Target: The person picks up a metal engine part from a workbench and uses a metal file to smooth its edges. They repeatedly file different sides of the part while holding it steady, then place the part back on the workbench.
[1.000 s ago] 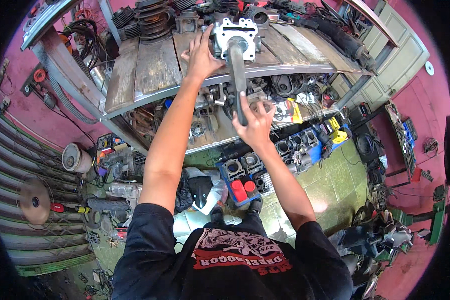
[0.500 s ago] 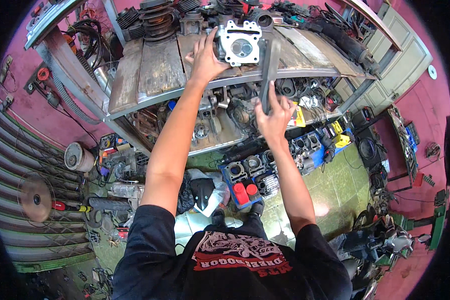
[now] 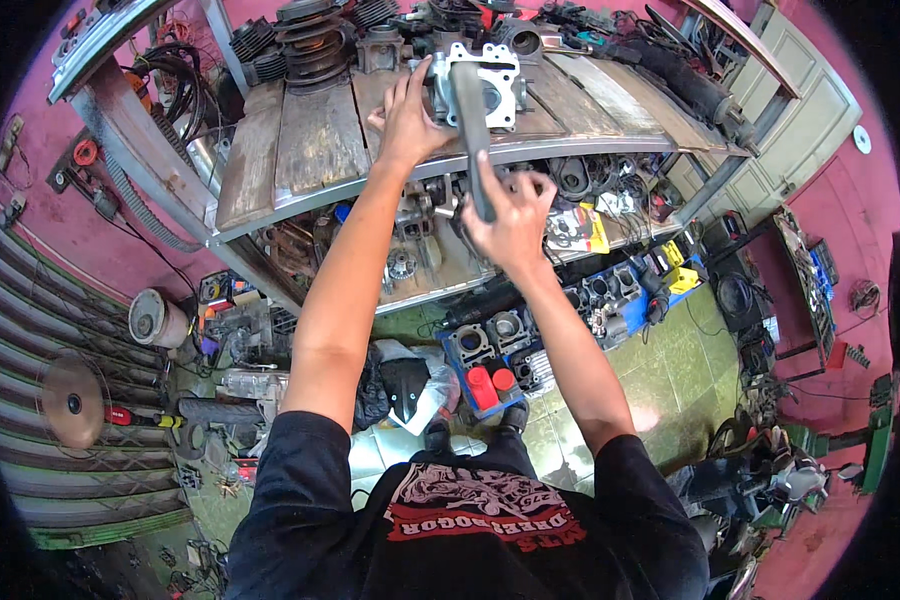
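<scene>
A silvery cylinder head [image 3: 507, 88] stands on the wooden shelf top, its flat face with the round chamber turned toward me. My left hand [image 3: 410, 125] is closed on its left side, thumb low and fingers up along the edge. In my right hand [image 3: 515, 215] is a long flat grey file [image 3: 471, 125], its upper part lying across the left half of the head's face. My index finger stretches along the file. The file hides part of the chamber, and I cannot tell how firmly it touches the face.
Finned cylinders [image 3: 315, 45] and other engine parts crowd the back of the shelf top [image 3: 320, 140]. Below, a lower shelf holds more parts and a yellow packet [image 3: 598, 230]. On the floor are a blue tray [image 3: 485, 408] with cylinder blocks and red containers, and a fan [image 3: 73, 403].
My right hand has moved left with the file, from beside the cylinder head to across its face. My left hand stays on the head.
</scene>
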`<state>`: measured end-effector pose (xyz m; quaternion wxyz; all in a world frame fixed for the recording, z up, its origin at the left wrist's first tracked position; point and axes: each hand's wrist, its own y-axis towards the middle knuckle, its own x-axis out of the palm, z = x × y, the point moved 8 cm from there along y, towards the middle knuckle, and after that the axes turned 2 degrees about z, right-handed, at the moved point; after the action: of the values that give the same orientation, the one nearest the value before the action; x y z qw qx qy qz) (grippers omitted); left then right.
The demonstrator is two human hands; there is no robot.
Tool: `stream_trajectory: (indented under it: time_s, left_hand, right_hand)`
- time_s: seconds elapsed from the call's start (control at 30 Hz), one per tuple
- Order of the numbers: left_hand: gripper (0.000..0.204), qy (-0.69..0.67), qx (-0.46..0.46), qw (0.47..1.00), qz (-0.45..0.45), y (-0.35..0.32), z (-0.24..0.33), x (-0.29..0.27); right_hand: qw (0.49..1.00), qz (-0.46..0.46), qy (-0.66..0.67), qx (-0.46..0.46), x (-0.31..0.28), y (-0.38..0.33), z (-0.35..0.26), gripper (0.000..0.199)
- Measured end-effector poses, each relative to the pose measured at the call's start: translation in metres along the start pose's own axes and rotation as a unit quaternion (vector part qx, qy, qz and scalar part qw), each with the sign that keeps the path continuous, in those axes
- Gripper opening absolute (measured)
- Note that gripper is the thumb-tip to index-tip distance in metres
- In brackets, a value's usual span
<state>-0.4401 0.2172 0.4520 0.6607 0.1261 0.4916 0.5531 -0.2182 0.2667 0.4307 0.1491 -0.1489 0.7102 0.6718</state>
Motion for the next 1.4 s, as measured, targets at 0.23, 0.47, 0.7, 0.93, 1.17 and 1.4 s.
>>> stream_trajectory:
  time_s: [0.23,0.47,0.7,0.93,1.17,1.4]
  left_hand:
    - [0.125,-0.003,-0.002,1.000,-0.007,0.000,0.007,0.003]
    - [0.125,0.001,-0.002,1.000,0.003,-0.001,0.003,0.000]
    - [0.127,0.010,-0.017,1.000,-0.012,0.001,0.002,0.004]
    - [0.127,-0.001,-0.016,1.000,-0.025,0.001,-0.001,0.002]
    - [0.123,-0.007,0.024,0.995,-0.099,-0.005,0.008,-0.019]
    - [0.104,-0.021,0.041,0.991,-0.127,-0.004,0.008,-0.029]
  right_hand:
    - [0.999,0.000,-0.050,0.020,0.015,0.014,0.024,0.071]
    - [1.000,0.016,0.001,-0.002,-0.002,-0.003,0.007,0.071]
    - [0.999,0.023,-0.028,-0.001,0.000,-0.025,0.018,0.070]
    - [0.999,-0.039,-0.023,0.014,-0.007,-0.055,0.014,0.072]
    - [0.999,-0.040,-0.007,0.025,-0.009,-0.053,0.018,0.070]
    - [0.999,-0.028,-0.001,0.039,-0.005,-0.055,0.016,0.070]
